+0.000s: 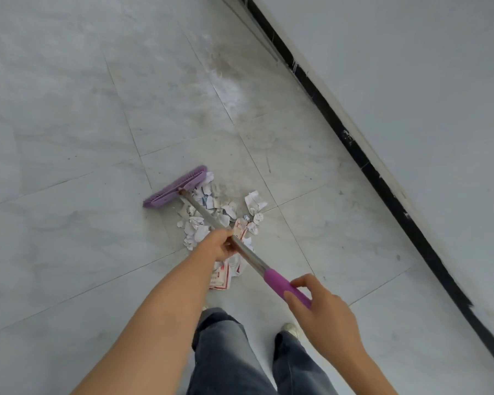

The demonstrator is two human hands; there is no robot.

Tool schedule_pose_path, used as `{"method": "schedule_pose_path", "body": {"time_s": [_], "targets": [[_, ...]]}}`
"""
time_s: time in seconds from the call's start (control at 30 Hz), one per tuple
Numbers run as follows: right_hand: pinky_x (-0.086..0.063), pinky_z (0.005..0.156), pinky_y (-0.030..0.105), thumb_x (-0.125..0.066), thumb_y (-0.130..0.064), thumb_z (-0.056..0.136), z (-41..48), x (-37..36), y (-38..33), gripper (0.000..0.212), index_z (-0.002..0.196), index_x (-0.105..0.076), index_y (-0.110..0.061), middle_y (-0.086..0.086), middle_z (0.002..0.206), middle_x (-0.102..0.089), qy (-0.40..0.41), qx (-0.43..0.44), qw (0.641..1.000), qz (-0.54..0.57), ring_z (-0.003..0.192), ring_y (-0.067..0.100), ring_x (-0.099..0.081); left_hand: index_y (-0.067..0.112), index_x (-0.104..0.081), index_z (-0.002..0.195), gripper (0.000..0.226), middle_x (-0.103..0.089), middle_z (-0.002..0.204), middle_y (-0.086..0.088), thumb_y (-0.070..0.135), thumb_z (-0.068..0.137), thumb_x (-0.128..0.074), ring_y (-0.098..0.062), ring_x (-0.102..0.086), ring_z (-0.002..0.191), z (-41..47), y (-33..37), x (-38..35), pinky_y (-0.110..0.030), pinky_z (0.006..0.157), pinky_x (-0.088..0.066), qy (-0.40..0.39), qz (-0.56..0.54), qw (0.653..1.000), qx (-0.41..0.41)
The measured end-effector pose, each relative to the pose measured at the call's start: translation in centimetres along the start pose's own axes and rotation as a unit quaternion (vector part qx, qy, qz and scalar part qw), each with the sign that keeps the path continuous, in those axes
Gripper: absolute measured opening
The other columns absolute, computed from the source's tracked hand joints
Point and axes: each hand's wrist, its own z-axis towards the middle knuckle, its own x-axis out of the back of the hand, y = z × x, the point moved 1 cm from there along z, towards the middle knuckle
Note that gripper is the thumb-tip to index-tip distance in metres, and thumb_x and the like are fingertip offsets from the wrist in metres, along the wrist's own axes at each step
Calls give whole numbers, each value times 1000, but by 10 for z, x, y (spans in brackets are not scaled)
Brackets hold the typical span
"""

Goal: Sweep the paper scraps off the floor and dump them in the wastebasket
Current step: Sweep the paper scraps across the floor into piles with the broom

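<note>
indoor room with a hard tiled floor [69,109], exact kind unclear: home or office corridor both fit. floor is large pale grey marble-look tiles [54,229], thin dark grout lines [125,127] crossing it diagonally. black skirting strip [362,163] runs along the foot of a plain white wall [411,67] on the right, scuffed and chipped in places. whitish dusty smear [227,81] on the tiles close to that wall.

Black skirting [368,169] along white wall [425,81]; grey jeans [228,360], pale shoe [290,329] at btm.
</note>
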Motion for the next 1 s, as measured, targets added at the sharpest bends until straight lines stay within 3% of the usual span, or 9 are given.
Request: {"method": "schedule_pose_path", "body": {"time_s": [0.33,0.4,0.5,0.67,0.77,0.87,0.9,0.97,1.0], "targets": [[-48,67,21,-45,-50,87,-52,47,188,14,80,-34,-44,-8,68,-59,-104,-24,994,-24,59,6,-54,-3,-43,82,22,-47,79,-15,5,101,-38,-24,-49,67,-15,-159,-114,-33,76,-51,28,-19,998,51],[-48,70,22,-47,-50,86,-62,54,212,15,79,-35,-44,-8,66,-59,-105,-33,994,-20,66,9,-60,-5,-45,98,11,-45,79,-15,4,100,-39,-24,-49,67,-24,-181,-129,-39,89,-45,30,-48,997,54],[-50,68,22,-48,-48,87,-68,67,234,11,88,-38,-45,-9,66,-60,-70,-37,997,-11,71,9,-64,-1,-41,131,31,-43,80,-15,2,100,-39,-26,-47,67,-33,-192,-150,-40,96,-43,24,-105,993,40],[-53,67,28,-55,-39,87,-55,96,236,13,93,-43,-42,-15,74,-61,-7,0,1000,30,68,12,-62,-1,-37,138,39,-44,82,-15,2,99,-40,-26,-48,67,-48,-171,-165,-39,98,-44,31,-164,986,13],[-49,67,27,-61,-32,85,-42,114,216,13,90,-51,-38,-18,75,-58,30,49,995,76,67,10,-57,1,-44,130,31,-46,80,-14,2,100,-40,-25,-48,66,-60,-147,-165,-38,103,-42,28,-180,983,-15],[-42,56,15,-65,-21,83,-31,129,185,12,89,-58,-28,-9,77,-58,61,90,982,155,62,9,-51,-4,-49,89,14,-48,77,-13,2,99,-41,-22,-48,64,-75,-120,-156,-32,105,-43,16,-200,979,-37],[-42,54,13,-65,-17,83,-29,134,174,11,89,-60,-24,-5,80,-60,74,105,974,187,61,8,-51,-3,-46,79,21,-49,75,-13,2,99,-42,-21,-48,64,-79,-110,-152,-28,98,-49,12,-198,979,-44],[-42,50,10,-66,-10,81,-26,143,150,10,89,-64,-17,-1,80,-61,112,140,951,253,58,2,-53,0,-44,72,26,-50,69,-11,2,98,-44,-19,-51,59,-88,-88,-146,-22,58,-59,5,-203,978,-55],[-41,48,9,-67,-9,80,-25,149,138,10,89,-65,-13,-2,78,-61,128,158,938,282,57,-3,-53,0,-43,71,27,-51,64,-11,3,98,-44,-18,-53,53,-95,-78,-144,-23,38,-53,0,-203,977,-60]]}}
